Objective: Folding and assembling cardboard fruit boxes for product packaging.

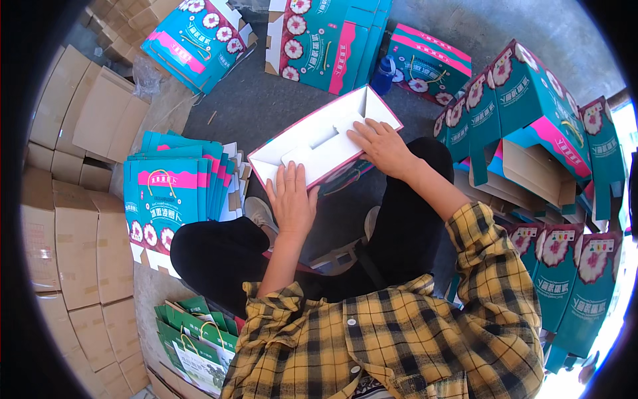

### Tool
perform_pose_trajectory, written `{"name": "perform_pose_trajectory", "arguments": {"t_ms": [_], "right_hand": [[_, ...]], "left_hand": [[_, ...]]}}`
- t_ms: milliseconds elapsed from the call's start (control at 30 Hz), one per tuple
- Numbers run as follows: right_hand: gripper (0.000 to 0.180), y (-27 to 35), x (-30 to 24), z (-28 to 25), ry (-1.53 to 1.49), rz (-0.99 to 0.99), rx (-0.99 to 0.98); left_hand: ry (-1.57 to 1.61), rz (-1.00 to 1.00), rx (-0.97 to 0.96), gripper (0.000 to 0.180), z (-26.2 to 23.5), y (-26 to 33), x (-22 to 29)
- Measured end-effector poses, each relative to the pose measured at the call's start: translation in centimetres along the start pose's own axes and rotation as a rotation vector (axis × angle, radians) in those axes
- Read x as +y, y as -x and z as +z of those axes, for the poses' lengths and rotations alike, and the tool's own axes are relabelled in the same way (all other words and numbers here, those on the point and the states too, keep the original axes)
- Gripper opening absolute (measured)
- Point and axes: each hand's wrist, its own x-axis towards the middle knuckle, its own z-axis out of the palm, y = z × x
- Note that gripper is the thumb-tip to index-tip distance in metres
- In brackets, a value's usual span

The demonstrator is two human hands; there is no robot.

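In front of me a long gift carton stands tilted, its white inside facing up and its edges dark pink. A white flap with a slot lies along its near side. My left hand rests on the near left part of that flap, fingers stretched out. Farther right, my right hand lies on the flap by the carton's right end, its fingers extended too. Both palms face down and nothing is gripped. The carton's teal outer side shows only partly beneath my hands.
Flat teal cartons are stacked at left, with more at the far left and far middle. A blue bottle stands beside a made-up carton. Teal cartons pile up right. Brown boxes line the left; green bags sit near-left.
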Motion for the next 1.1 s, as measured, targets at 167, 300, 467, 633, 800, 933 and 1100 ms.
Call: {"name": "perform_pose_trajectory", "arguments": {"t_ms": [167, 300, 467, 633, 800, 933, 1100], "right_hand": [[0.048, 0.2, -0.3, -0.2, -0.011, -0.026, 0.005], [0.046, 0.7, -0.3, 0.5, -0.05, -0.03, -0.023], [0.045, 1.4, -0.4, 1.9, -0.084, -0.028, -0.075], [0.046, 1.0, -0.3, 2.8, -0.102, -0.021, -0.098], [0.045, 1.3, 0.3, 2.2, -0.152, -0.029, -0.07], [0.043, 1.5, 2.1, 1.0, -0.425, 0.205, 0.084], [0.052, -0.1, 5.5, 5.6, -0.495, 0.693, 0.242]], "left_hand": [[0.013, 0.009, -0.001, 0.049, -0.3, 0.3, 0.0], [0.02, 0.012, -0.03, 0.048, -0.1, 0.8, -0.1], [0.052, -0.006, -0.085, 0.046, 0.6, 1.4, -0.3], [0.077, -0.006, -0.094, 0.046, 1.4, 1.0, -0.8], [0.136, 0.011, -0.06, 0.05, 0.9, 1.4, -0.9], [0.351, -0.193, 0.252, 0.058, 1.0, 1.3, -2.8], [0.942, -0.76, 0.143, 0.065, 5.5, 2.5, -9.1]]}}
